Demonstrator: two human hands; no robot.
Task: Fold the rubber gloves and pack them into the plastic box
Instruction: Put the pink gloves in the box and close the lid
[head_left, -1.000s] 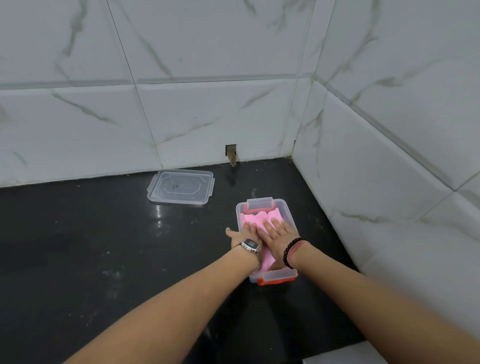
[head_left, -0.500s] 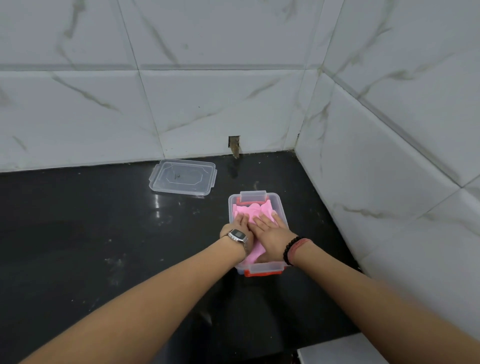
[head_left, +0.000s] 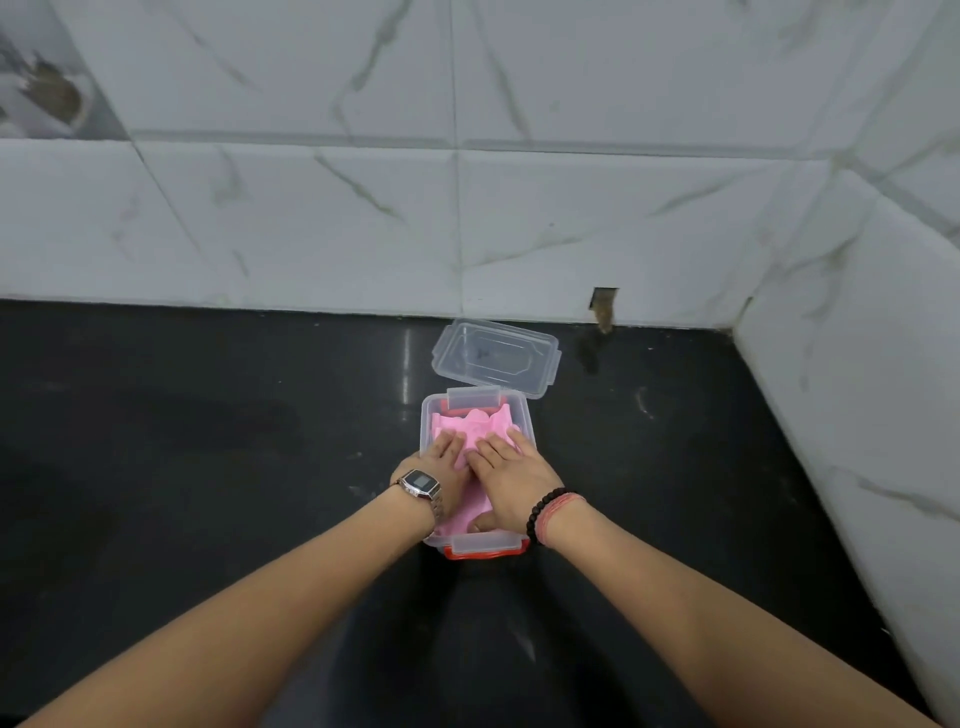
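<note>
A clear plastic box (head_left: 525, 422) with red clips stands on the black counter. Folded pink rubber gloves (head_left: 475, 427) lie inside it, their fingers toward the far end. My left hand (head_left: 441, 460), with a watch on the wrist, presses flat on the left part of the gloves. My right hand (head_left: 511, 475), with bead bracelets on the wrist, presses flat on the right part, its thumb down near the box's near end. Both hands hide the middle of the gloves.
The clear lid (head_left: 496, 356) lies on the counter just behind the box, near the back wall. White marble tile walls close the back and the right side. A small hole (head_left: 604, 301) sits at the base of the back wall. Black counter (head_left: 208, 441) stretches left.
The box with both hands on it has shifted left, closer to the lid. The camera has turned, so the lid now sits directly behind the box. The hands keep pressing the gloves.
</note>
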